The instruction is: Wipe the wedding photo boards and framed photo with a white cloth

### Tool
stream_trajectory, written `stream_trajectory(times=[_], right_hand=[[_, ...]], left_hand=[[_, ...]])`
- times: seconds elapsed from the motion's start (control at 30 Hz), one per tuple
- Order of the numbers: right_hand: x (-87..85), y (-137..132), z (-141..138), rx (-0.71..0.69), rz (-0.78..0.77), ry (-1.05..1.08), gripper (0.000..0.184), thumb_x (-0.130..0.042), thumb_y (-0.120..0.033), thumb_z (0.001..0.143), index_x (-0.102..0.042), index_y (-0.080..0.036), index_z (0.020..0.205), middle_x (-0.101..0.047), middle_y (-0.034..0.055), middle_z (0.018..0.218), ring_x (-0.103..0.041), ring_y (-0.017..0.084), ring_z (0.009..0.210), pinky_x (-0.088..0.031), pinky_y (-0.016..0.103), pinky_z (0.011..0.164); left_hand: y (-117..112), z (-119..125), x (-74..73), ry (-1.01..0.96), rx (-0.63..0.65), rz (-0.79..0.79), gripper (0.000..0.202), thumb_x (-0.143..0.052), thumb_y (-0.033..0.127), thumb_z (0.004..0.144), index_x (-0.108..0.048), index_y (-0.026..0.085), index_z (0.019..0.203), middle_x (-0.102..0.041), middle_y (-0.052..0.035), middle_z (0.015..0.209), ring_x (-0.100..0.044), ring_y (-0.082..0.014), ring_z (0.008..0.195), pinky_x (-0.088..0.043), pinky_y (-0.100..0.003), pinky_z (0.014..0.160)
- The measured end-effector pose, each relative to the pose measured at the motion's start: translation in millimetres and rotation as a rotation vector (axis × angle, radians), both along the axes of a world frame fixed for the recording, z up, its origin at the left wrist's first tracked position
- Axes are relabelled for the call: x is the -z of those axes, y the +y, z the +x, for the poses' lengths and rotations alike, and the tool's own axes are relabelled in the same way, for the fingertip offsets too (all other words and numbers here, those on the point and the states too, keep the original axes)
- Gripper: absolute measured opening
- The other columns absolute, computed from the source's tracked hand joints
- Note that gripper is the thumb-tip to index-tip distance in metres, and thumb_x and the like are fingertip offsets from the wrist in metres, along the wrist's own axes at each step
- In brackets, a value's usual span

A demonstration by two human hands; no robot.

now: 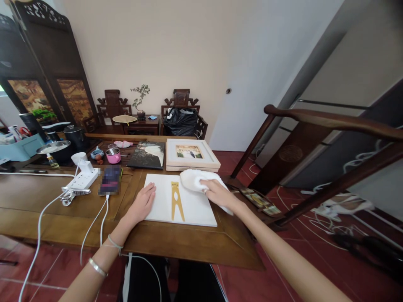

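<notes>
A flat white board (160, 201) lies on the wooden table in front of me. Fixed to it or lying on it, I cannot tell which, is a gold A-shaped stand leg (175, 200) with its two prongs toward me. My left hand (143, 203) rests flat along the board's left edge, fingers stretched out and holding nothing. In my right hand (217, 193) is a bunched white cloth (192, 180), held over the board's right side. Part of the cloth hangs past the board's right edge.
Behind the board are a framed picture (192, 153) and a dark photo panel (147, 155). Left of my left hand lie a phone (110, 180) on a cable, a power strip (83, 178) and a pink cup (113, 155). A wooden chair (296, 134) stands at the right.
</notes>
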State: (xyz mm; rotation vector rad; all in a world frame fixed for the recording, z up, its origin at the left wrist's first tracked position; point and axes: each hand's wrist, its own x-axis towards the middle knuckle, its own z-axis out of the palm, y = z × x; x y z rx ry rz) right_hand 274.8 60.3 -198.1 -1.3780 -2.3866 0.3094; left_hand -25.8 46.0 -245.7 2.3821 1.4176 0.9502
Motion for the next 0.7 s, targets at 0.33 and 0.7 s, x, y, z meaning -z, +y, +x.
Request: stream_trajectory(times=[0.33,0.7], right_hand=[[0.9,11.9,-15.4,-0.056,0.04,-0.073,0.025,-0.037,-0.009,0.069,-0.058,-0.018,0.079,-0.054,0.0052,0.072,-0.051,0.022,0.072,-0.038,0.03,0.07],[7.0,-98.5,-13.8,-0.058,-0.094,-0.078,0.033,-0.04,-0.005,0.066,-0.061,-0.019,0.088,-0.035,0.0072,0.143,-0.021,0.027,0.135,-0.032,0.043,0.102]], left_hand=[[0.9,-0.3,-0.4,0.03,-0.005,-0.045,0.047,-0.027,0.035,0.093,-0.056,0.008,0.119,-0.05,-0.015,0.132,-0.04,-0.022,0.128,-0.031,-0.042,0.108],[-1.1,0.1,-2.5,0.047,0.0,-0.038,0.044,-0.029,0.033,0.093,-0.055,0.01,0.12,-0.049,-0.014,0.133,-0.041,-0.0228,0.127,-0.032,-0.044,0.107]])
